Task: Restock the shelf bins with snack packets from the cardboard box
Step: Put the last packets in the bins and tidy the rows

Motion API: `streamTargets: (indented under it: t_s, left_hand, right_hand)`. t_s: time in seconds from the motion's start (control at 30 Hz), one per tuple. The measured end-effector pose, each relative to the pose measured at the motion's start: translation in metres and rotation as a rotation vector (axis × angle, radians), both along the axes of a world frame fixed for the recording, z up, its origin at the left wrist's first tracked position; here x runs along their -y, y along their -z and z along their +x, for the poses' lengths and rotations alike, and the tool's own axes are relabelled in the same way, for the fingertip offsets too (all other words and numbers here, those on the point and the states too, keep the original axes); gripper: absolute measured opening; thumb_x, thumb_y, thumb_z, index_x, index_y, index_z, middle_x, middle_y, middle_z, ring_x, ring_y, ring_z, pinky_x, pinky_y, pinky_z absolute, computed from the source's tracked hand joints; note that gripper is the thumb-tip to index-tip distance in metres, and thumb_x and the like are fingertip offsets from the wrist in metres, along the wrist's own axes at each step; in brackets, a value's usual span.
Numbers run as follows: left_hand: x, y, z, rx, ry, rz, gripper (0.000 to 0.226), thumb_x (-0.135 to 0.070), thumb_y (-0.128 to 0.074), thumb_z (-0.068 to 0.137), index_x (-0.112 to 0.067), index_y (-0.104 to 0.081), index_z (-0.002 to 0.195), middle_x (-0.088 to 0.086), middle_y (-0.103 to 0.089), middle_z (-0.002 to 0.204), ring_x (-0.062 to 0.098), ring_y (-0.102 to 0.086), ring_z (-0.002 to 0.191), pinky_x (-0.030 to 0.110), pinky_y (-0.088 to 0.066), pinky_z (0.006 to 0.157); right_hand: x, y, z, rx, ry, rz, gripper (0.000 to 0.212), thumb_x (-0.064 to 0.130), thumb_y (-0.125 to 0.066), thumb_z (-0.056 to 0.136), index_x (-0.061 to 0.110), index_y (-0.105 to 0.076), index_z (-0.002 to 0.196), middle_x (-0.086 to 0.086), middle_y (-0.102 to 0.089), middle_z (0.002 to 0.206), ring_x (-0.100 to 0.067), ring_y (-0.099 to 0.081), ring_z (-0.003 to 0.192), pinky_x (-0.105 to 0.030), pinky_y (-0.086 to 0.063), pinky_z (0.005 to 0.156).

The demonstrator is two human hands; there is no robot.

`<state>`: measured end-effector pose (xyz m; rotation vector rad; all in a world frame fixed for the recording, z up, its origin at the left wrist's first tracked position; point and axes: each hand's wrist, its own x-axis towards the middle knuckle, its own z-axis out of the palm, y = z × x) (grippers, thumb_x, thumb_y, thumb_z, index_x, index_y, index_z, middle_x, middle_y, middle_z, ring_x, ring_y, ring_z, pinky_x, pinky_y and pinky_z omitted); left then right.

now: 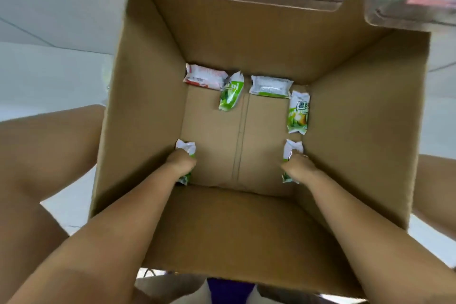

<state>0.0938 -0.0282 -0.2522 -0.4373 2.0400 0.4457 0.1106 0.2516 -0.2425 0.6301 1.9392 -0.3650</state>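
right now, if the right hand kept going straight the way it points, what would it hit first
Probably the green packet lying along the box's right wall, just beyond the packet the right hand grips. Depth is hard to judge from above, so it might slide past it.

The floor (49, 76) is pale, laid in large smooth tiles of white to light grey, with thin dark joint lines running aslant across the far left. It shows on the left, along the right edge and in small patches near the bottom. The light is bright and even, and it gives the tiles a soft sheen with no hard shadows. A thin dark cable (74, 226) lies on the floor at the near left. The far edge of the view is blurred.
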Motion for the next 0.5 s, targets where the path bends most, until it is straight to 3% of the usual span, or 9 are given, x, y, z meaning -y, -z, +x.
streamTargets:
  t_s: [0.03, 0.13, 0.17, 0.23, 0.27, 0.37, 0.5]
  left_hand:
    - [-0.001, 0.005, 0.001, -0.028, -0.053, 0.030, 0.005, -0.007, -0.045, 0.093, -0.011, -0.043, 0.091, 0.002, -0.036, 0.086, 0.027, -0.048, 0.082, 0.025, -0.029, 0.064]
    - [0.001, 0.014, 0.002, -0.112, -0.122, 0.028, 0.011, -0.018, -0.056, 0.087, -0.019, -0.047, 0.091, 0.006, -0.046, 0.092, 0.024, -0.046, 0.085, 0.025, -0.033, 0.071]
    - [0.003, 0.016, 0.002, -0.128, -0.110, 0.031, 0.019, -0.025, -0.060, 0.084, -0.017, -0.053, 0.100, 0.010, -0.053, 0.099, 0.027, -0.051, 0.091, 0.028, -0.039, 0.075]
    - [0.002, 0.020, 0.004, -0.067, 0.040, 0.021, 0.056, -0.027, -0.067, 0.084, -0.011, -0.044, 0.133, 0.016, -0.051, 0.128, 0.034, -0.050, 0.116, 0.035, -0.043, 0.093]
    - [0.000, 0.020, 0.006, -0.028, 0.114, 0.016, 0.066, -0.025, -0.068, 0.084, -0.010, -0.036, 0.140, 0.017, -0.045, 0.135, 0.034, -0.047, 0.122, 0.037, -0.042, 0.097]
    - [-0.010, 0.027, 0.015, 0.030, 0.253, -0.021, 0.069, -0.026, -0.067, 0.086, -0.010, -0.029, 0.142, 0.017, -0.043, 0.138, 0.035, -0.046, 0.124, 0.040, -0.042, 0.098]
    - [-0.014, 0.033, 0.018, 0.022, 0.431, -0.062, 0.059, -0.028, -0.062, 0.089, -0.014, -0.036, 0.140, 0.015, -0.039, 0.140, 0.033, -0.041, 0.127, 0.040, -0.039, 0.102]
  right_hand:
    - [0.001, 0.008, 0.003, 0.009, 0.043, -0.001, 0.062, 0.027, -0.050, 0.096, 0.004, -0.025, 0.147, -0.019, -0.040, 0.144, -0.032, -0.044, 0.128, -0.033, -0.039, 0.098]
    - [0.008, 0.022, 0.010, -0.055, 0.101, 0.039, 0.074, 0.022, -0.050, 0.095, 0.010, -0.006, 0.152, -0.022, -0.032, 0.145, -0.036, -0.042, 0.128, -0.033, -0.036, 0.099]
    - [0.010, 0.023, 0.012, -0.102, 0.108, 0.065, 0.078, 0.021, -0.053, 0.092, 0.012, -0.004, 0.152, -0.022, -0.032, 0.142, -0.038, -0.045, 0.125, -0.035, -0.037, 0.097]
    - [0.012, 0.025, 0.015, -0.168, 0.085, 0.070, 0.081, 0.025, -0.058, 0.089, 0.015, -0.007, 0.151, -0.020, -0.036, 0.139, -0.041, -0.050, 0.119, -0.038, -0.041, 0.093]
    - [0.013, 0.025, 0.016, -0.146, 0.051, 0.044, 0.078, 0.029, -0.060, 0.089, 0.015, -0.012, 0.150, -0.020, -0.038, 0.138, -0.041, -0.050, 0.118, -0.039, -0.042, 0.093]
    - [0.019, 0.030, 0.024, -0.026, -0.029, -0.045, 0.066, 0.038, -0.059, 0.089, 0.009, -0.031, 0.141, -0.019, -0.043, 0.135, -0.036, -0.050, 0.120, -0.037, -0.043, 0.093]
    - [0.029, 0.034, 0.032, 0.036, -0.169, -0.106, 0.059, 0.042, -0.058, 0.090, 0.011, -0.037, 0.135, -0.015, -0.048, 0.131, -0.032, -0.051, 0.119, -0.037, -0.044, 0.090]
